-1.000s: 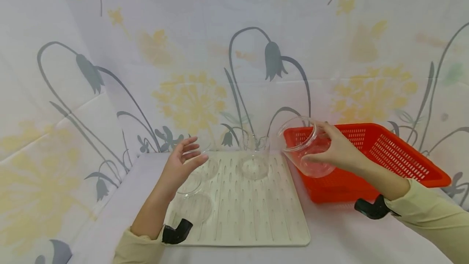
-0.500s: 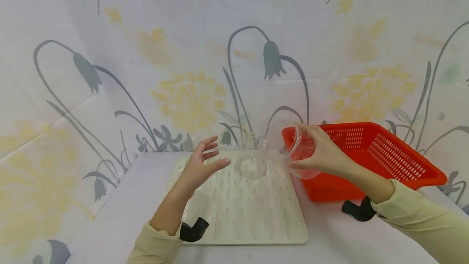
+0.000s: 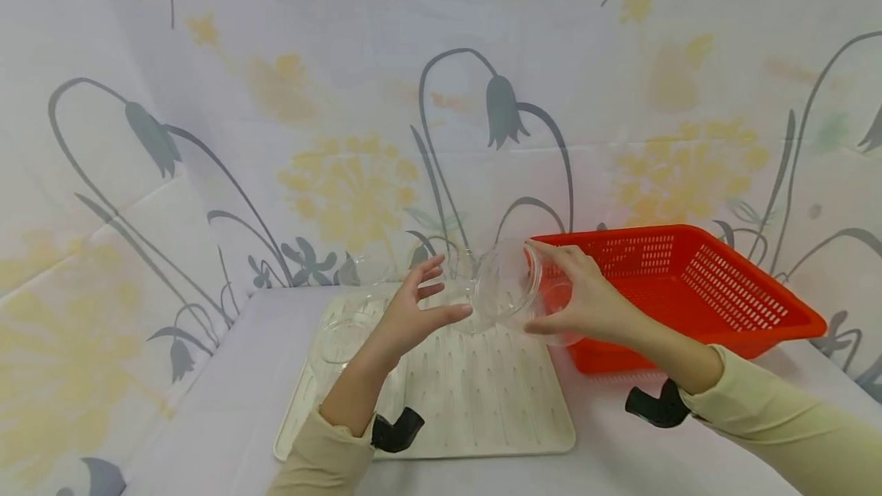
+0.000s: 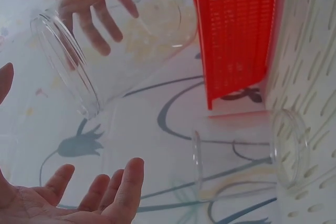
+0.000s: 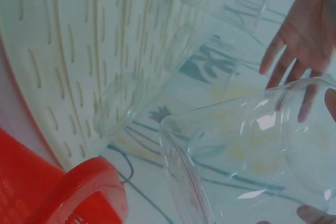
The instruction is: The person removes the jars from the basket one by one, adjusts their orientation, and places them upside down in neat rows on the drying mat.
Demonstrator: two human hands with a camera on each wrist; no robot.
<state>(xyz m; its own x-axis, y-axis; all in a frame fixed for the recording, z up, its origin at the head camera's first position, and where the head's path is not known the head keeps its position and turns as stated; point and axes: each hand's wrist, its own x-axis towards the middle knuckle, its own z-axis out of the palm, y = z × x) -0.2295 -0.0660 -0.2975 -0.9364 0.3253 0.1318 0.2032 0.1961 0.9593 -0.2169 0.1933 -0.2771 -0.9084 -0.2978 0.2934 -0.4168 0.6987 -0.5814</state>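
My right hand [image 3: 575,289] holds a clear jar [image 3: 506,285] tilted in the air, its fingers and thumb spread round the body. The jar's ringed mouth faces left. My left hand [image 3: 416,316] is beside that mouth, fingers loosely spread; in the left wrist view a gap shows between it and the jar. Behind the hands another clear jar [image 4: 236,156] stands upright on the cream ridged drying mat [image 3: 489,412]. More clear jars [image 3: 344,339] stand on the mat's left side, partly covered by my left forearm.
A red perforated plastic basket [image 3: 751,289] stands right of the mat, its left end behind my right hand. A white cloth with printed flowers [image 3: 358,182] hangs behind. Black wrist mounts [image 3: 397,429] sit on both cuffs.
My right hand has carried the jar leftward from in front of the basket to over the mat's back right. The left hand has moved right, toward the jar.
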